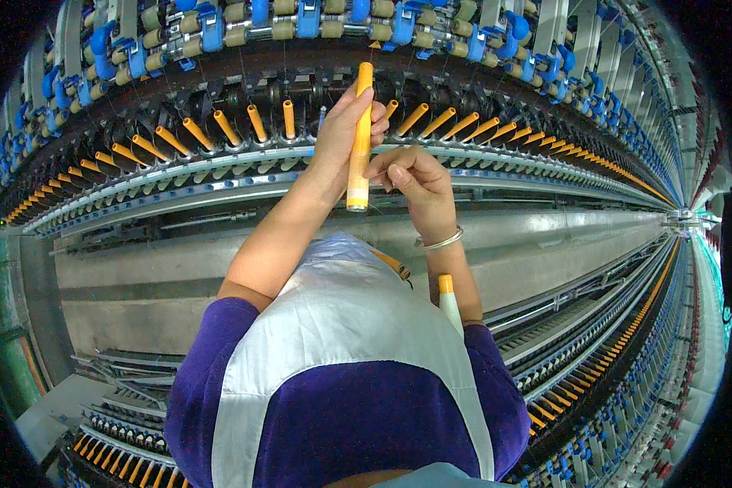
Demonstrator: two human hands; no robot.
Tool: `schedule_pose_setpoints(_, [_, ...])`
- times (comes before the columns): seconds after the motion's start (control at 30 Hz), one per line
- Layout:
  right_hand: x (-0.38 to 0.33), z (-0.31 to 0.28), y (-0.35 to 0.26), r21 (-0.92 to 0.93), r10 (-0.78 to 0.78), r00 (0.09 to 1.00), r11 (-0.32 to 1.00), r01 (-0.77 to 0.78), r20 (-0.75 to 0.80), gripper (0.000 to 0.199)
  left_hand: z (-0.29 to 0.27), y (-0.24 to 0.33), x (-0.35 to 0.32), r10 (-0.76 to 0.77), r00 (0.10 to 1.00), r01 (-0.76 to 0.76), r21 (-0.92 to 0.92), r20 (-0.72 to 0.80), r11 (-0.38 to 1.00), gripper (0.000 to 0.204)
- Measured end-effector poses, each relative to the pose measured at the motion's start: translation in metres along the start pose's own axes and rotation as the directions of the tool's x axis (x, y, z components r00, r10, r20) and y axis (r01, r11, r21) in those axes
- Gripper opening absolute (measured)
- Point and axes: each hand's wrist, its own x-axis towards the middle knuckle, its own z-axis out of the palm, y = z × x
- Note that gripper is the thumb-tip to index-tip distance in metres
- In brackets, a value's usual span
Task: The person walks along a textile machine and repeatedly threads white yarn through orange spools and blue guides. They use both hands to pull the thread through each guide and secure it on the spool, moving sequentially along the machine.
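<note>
My left hand (346, 134) is closed around an orange-yellow spinning bobbin (358, 175), held nearly upright in front of the machine. A thin band of pale yarn shows near the bobbin's lower end. Just right of that end, my right hand (419, 187) has its thumb and fingertips pinched together; what lies between them is too fine to make out. Behind my left hand, a bare spindle (323, 114) stands in the row of orange bobbins (289, 119).
Blue and metal drafting parts (307, 20) run above the bobbin row. A pale rail (244, 167) curves in front of it. A bobbin with white yarn (449, 302) sticks up by my apron (325, 301). Behind me, across the aisle floor (154, 268), stands another spinning frame (594, 366).
</note>
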Motion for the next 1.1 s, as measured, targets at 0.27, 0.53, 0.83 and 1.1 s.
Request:
schedule_pose_setpoints(0.27, [0.004, 0.014, 0.009, -0.25, -0.146, 0.982, 0.962, 0.112, -0.12, 0.013, -0.003, 0.01, -0.006, 0.113, 0.993, -0.111, 0.056, -0.028, 0.992, 0.033])
schedule_pose_setpoints(0.53, [0.004, -0.002, -0.012, 0.171, 0.31, 0.951, 0.936, -0.308, 0.017, 0.014, -0.015, 0.002, 0.001, 0.157, 0.986, -0.138, 0.232, -0.063, 0.963, 0.046])
schedule_pose_setpoints(0.83, [0.048, -0.049, 0.027, -0.957, -0.35, 0.935, 0.248, 0.152, 0.058, 0.006, -0.061, -0.021, -0.034, -0.723, 0.676, 0.384, 0.767, 0.147, 0.514, 0.059])
schedule_pose_setpoints(1.1, [0.003, -0.059, 0.087, 0.184, 0.528, 0.849, 0.838, -0.514, -0.032, 0.011, -0.087, 0.015, -0.06, -0.424, 0.905, 0.291, 0.772, -0.03, 0.565, 0.034])
